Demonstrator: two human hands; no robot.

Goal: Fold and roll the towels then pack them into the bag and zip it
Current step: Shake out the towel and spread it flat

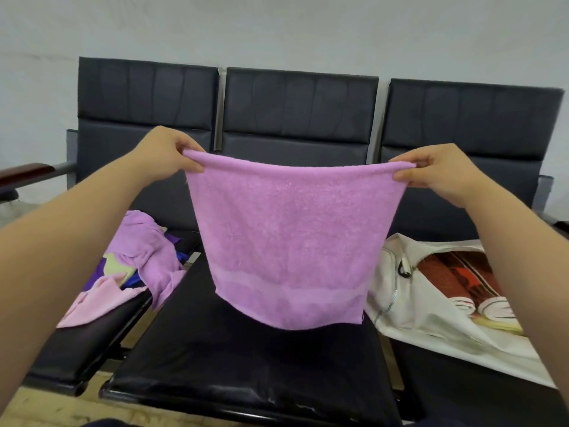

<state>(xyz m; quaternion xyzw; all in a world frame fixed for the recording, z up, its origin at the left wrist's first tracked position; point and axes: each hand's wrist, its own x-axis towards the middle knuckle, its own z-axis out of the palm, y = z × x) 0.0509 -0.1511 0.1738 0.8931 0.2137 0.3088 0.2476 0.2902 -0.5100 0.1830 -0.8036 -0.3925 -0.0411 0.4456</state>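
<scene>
Left hand [166, 155] pinches the upper left corner of a lilac towel [289, 235] between thumb and curled fingers. The right hand [440, 172] pinches the upper right corner the same way, so the towel hangs flat and spread between them, its top edge sagging a little. It is held in the air over the middle seat of the bench [246, 359], in front of the middle backrest. Its lower hem, with a woven band just above it, hangs over the seat's back half.

On the left seat lies a loose heap of towels [144, 251], lilac and pink with bits of purple, blue and pale yellow, one lilac fold drooping over the seat's right edge. On the right seat lies a white bag [409, 309], its zip [391, 300] undone and its mouth gaping. Red and brown striped cloth [455, 272] shows inside, with pale rolled ends beside it.

At the bench's left end a dark wooden armrest [24, 174] juts out. Behind the bench stands a plain pale wall [277, 32].
</scene>
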